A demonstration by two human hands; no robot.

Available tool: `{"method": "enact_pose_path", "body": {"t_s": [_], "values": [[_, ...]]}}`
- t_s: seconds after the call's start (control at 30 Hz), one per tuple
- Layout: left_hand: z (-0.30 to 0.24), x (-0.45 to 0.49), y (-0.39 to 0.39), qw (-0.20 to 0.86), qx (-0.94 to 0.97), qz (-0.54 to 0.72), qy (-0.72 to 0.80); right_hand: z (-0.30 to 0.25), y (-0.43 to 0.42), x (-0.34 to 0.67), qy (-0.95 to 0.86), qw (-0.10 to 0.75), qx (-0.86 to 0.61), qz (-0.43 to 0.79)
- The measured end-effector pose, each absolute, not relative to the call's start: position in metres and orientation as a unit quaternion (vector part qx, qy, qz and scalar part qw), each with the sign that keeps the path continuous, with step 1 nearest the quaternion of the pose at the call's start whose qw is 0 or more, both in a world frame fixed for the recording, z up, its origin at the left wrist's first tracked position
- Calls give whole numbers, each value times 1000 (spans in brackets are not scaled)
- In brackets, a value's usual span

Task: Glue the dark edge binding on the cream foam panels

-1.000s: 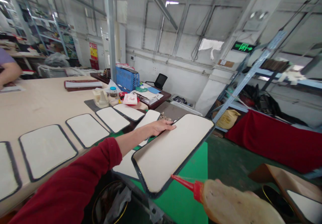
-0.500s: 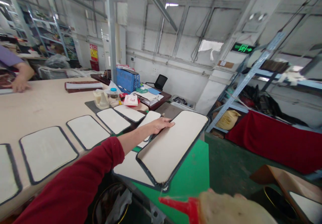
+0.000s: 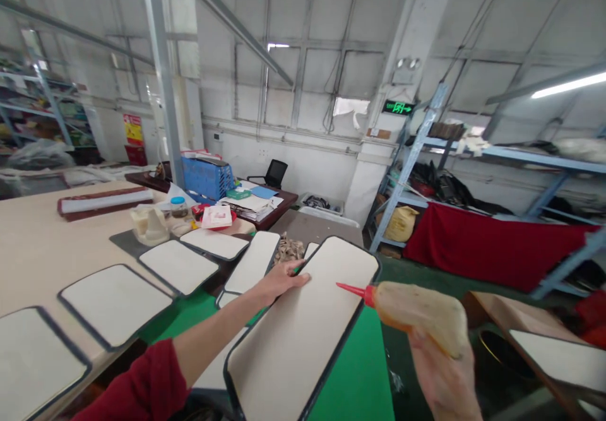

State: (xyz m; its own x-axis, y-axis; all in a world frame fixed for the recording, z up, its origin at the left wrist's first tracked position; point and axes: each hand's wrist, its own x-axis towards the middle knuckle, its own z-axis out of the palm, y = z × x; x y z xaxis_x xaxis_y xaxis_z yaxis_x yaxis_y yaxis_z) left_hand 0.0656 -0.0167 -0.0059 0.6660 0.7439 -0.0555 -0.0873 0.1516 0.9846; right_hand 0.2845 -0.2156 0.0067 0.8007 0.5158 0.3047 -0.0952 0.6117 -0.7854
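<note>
My left hand lies flat with fingers stretched on the far left edge of a cream panel with a dark border, which rests on a green surface. My right hand grips a squeeze bottle of yellowish glue. Its red nozzle points left, just above the panel's far right part. More bordered panels lie in a row to the left: one, another and a third.
A long beige table carries the panel row, a white container, a jar and papers. A blue crate and a desk stand behind. Metal shelving and red cloth fill the right. A brown board sits low right.
The bottle has come up from the lower edge and its nozzle now sits over the panel. The view swung right and down, and the panel lies closer to me.
</note>
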Motion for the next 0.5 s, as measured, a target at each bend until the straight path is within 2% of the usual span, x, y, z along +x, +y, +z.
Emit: {"method": "enact_pose_path", "body": {"t_s": [0.2, 0.33, 0.5], "values": [[-2, 60, -24, 755, 553, 251, 249, -11, -212, 301, -281, 850, -383, 228], [0, 54, -29, 752, 571, 260, 202, -24, -212, 308, -259, 852, -386, 242], [-3, 44, -27, 759, 544, 275, 228, -50, -224, 275, -247, 819, -392, 338]]}}
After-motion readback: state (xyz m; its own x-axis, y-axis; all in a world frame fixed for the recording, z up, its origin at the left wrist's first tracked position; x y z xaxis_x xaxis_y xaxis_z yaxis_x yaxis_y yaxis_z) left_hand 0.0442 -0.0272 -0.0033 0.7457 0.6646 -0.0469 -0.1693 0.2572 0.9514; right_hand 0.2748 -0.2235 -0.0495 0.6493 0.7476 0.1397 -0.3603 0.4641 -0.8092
